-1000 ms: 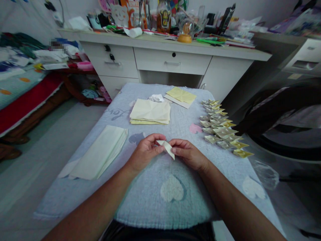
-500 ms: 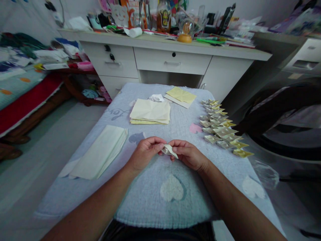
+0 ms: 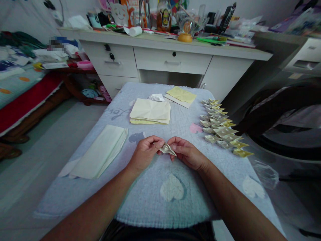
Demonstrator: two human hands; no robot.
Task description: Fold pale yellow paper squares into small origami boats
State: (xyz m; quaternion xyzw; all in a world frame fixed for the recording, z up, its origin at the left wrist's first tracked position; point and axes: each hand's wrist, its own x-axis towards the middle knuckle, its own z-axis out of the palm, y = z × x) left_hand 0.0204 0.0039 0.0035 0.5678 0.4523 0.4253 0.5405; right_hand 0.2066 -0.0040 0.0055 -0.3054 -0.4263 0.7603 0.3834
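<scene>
A small folded paper boat [image 3: 167, 149] is held between my two hands above the blue cloth, its top partly opened. My left hand [image 3: 145, 151] pinches its left end between thumb and fingers. On the other side my right hand [image 3: 187, 152] grips the right part, thumb on top and fingertips beneath. Beyond them lies a stack of creased cream paper squares [image 3: 150, 111]. To the right, several finished paper boats [image 3: 220, 127], cream and yellow, stand in close rows.
A long folded stack of pale paper [image 3: 100, 154] lies at the left. Yellow and white sheets [image 3: 182, 95] and a crumpled white tissue [image 3: 156, 97] are at the back. A cluttered white desk [image 3: 173, 63] stands behind, a washing machine [image 3: 301, 67] at the right.
The paper boat has turned slightly and its top now shows more opened, with its inner folds visible. My right fingers have shifted a little along it.
</scene>
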